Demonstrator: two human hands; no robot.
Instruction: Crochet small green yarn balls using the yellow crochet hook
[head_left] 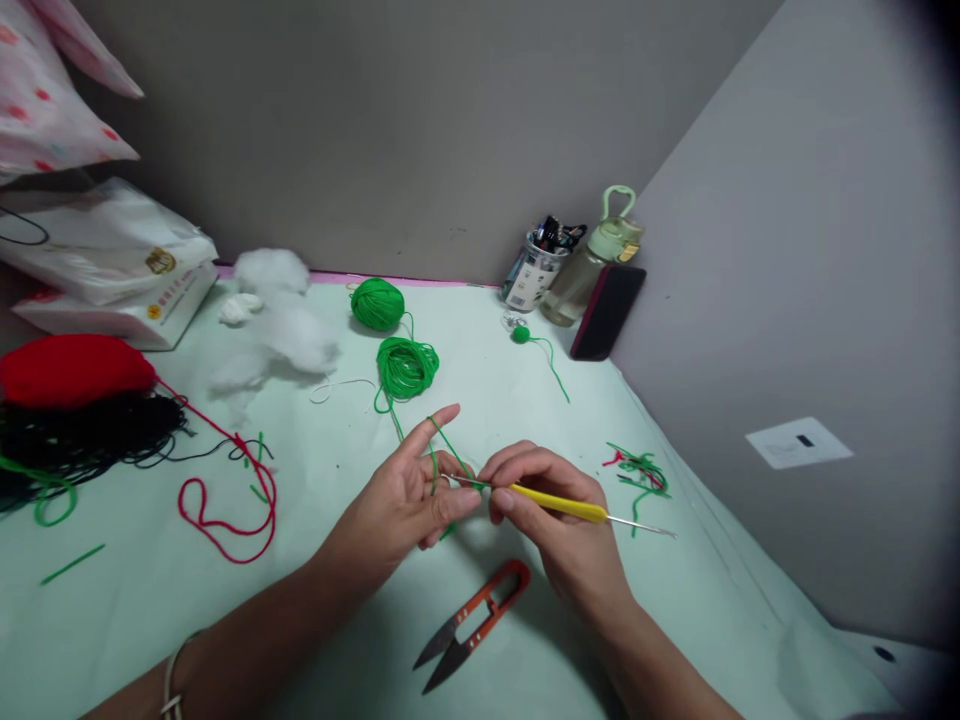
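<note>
My left hand [409, 495] is raised over the table with its forefinger stretched out and a strand of green yarn [442, 445] looped round the fingers; thumb and fingers pinch the yarn. My right hand [551, 510] grips a yellow-handled crochet hook [559, 503], its metal tip pointing into the yarn at my left fingers. The strand runs back to a loose green yarn coil [405, 366] and a green yarn ball [377, 303].
Orange thread snips [472, 625] lie in front of my hands. Red yarn [225, 500], a red ball [71, 368] and black yarn [82, 435] lie left. White stuffing [274, 310], a small green ball [520, 334], yarn scraps [637, 470], a pen jar [534, 270], bottle [592, 265] and phone [607, 310] stand behind.
</note>
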